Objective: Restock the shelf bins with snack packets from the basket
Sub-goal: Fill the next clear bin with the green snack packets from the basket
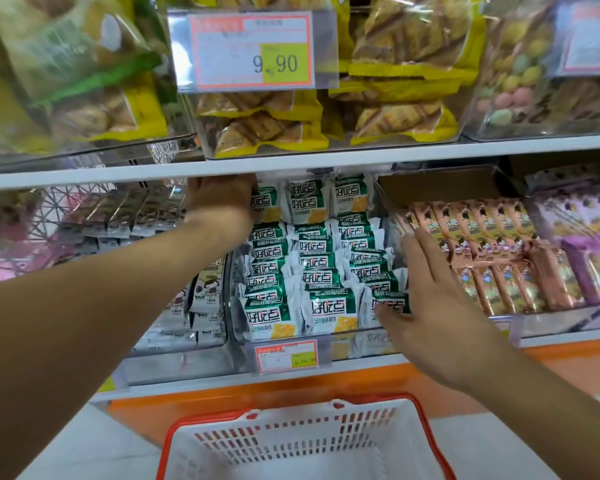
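Note:
A clear shelf bin on the middle shelf is packed with rows of green-and-white snack packets. My left hand reaches deep into the bin's back left, just under the upper shelf, against an upright packet; its fingertips are hidden. My right hand lies with straight fingers along the right side of the rows, its thumb beside a front-right packet. The white basket with a red rim sits below the shelf, and no packets show in its visible part.
Pink packets fill the bin to the right, and purple ones lie beyond them. Grey and white packets fill the bin to the left. Yellow cracker bags sit on the upper shelf behind a price tag. An orange shelf front runs below.

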`<state>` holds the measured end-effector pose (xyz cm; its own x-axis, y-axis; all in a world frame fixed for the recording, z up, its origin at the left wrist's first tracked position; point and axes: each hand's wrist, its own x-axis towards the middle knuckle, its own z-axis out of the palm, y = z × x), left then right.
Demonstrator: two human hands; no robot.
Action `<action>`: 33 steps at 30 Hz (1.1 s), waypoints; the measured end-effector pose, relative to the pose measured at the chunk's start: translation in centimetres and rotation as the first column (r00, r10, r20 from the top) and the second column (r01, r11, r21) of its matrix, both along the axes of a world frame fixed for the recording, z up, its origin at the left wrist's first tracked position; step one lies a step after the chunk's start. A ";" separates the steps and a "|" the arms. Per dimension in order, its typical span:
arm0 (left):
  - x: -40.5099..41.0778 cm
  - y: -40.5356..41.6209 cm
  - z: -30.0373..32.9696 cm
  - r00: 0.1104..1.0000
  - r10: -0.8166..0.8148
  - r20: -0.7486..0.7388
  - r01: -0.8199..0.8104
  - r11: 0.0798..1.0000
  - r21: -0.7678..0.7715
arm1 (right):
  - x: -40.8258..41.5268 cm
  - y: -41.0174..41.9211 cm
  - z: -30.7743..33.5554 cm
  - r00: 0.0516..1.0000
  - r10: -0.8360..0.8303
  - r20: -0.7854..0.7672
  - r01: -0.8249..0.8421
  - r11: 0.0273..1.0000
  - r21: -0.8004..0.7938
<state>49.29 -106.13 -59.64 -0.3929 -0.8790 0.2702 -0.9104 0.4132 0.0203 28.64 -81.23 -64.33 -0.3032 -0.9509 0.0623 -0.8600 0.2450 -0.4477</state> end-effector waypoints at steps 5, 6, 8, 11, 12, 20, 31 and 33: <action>-0.9 0.1 0.2 1.000 -0.005 -0.003 0.005 0.999 0.034 | 0.1 0.0 0.0 1.000 -0.008 -0.013 0.008 1.000 0.021; -1.0 0.2 0.3 1.000 -0.016 -0.004 0.016 1.000 0.022 | 0.1 0.0 0.0 1.000 -0.008 -0.017 0.008 1.000 0.020; -1.2 0.1 0.4 1.000 -0.016 0.003 0.016 1.000 0.002 | 0.2 0.0 0.1 1.000 -0.010 -0.019 0.011 1.000 0.016; -1.5 -0.3 0.2 0.999 -0.013 0.031 0.013 1.000 -0.001 | 0.3 0.0 0.1 1.000 -0.016 -0.013 0.017 1.000 0.016; -1.6 -0.3 0.1 0.999 -0.017 0.048 0.018 1.000 -0.008 | 0.3 0.0 0.1 1.000 -0.020 -0.010 0.020 1.000 0.019; -1.3 -0.1 0.2 0.991 -0.023 0.132 0.030 0.998 -0.047 | 0.4 0.0 0.2 1.000 -0.009 0.000 0.009 1.000 0.010; 3.9 12.2 1.2 0.930 -0.359 -0.083 0.354 0.933 -0.063 | 1.3 1.6 1.5 0.979 0.016 -0.203 -0.040 0.993 -0.113; 5.8 15.7 0.0 0.857 -0.487 -0.168 0.469 0.872 -0.139 | 2.9 2.7 1.7 0.958 0.042 -0.284 -0.095 0.980 -0.176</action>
